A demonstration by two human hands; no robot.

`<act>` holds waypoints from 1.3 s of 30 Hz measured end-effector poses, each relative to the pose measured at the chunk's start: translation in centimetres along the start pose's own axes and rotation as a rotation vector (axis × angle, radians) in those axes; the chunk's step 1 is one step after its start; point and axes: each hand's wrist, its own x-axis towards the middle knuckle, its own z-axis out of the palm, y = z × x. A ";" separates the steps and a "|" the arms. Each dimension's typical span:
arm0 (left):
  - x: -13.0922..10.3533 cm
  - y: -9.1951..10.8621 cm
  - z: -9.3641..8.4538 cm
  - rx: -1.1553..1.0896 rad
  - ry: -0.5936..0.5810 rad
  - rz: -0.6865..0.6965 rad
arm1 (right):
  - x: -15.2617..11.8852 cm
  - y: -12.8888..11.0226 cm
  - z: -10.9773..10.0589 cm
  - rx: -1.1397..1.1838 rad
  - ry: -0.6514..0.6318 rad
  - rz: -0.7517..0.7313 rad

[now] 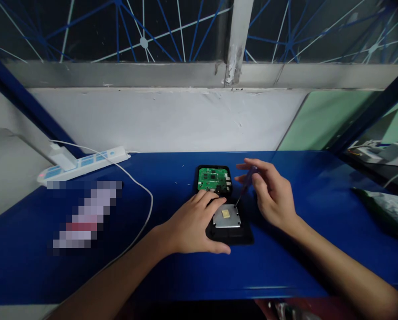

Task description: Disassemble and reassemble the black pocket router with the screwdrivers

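Directions are read from the metal plate (232, 221) as the centre of the clock. At about 10 o'clock, well apart from it, a white power strip (119, 155) lies slantwise on the blue table (285, 275), with a white plug (63, 156) seated in it. Toward 9 o'clock is a pixelated object (89, 213), its details hidden. Between that object and the person, a white cable (149, 195) curves across the table and runs back toward 8 o'clock.

The left hand (194, 224) rests over the 9 o'clock side of the black cover (232, 238) that bears the metal plate. Its grip is spread, thumb along the near edge, index finger reaching the plate's 11 o'clock corner. Just beyond, at 11 o'clock, a green circuit board (213, 177) sits in a black case (197, 175). A small yellowish pad (225, 214) lies on the plate.

The screwdriver (250, 175) leans in from 1 o'clock, its tip at the plate's 1 o'clock corner. At 2 o'clock, the right hand (274, 193) pinches its purple handle between thumb and fingers. Far out at 3 o'clock lies a shiny packet (390, 206).
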 end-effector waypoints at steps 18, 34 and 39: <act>0.1 0.2 -0.2 -0.017 0.003 -0.003 | 0.2 0.3 -0.1 -0.104 0.033 -0.128; 0.0 0.0 0.0 -0.033 0.018 0.008 | 0.0 0.1 -0.1 -0.162 0.108 -0.120; -0.1 -0.1 0.2 -0.042 0.030 0.007 | -0.4 -0.1 0.1 -0.018 0.053 0.000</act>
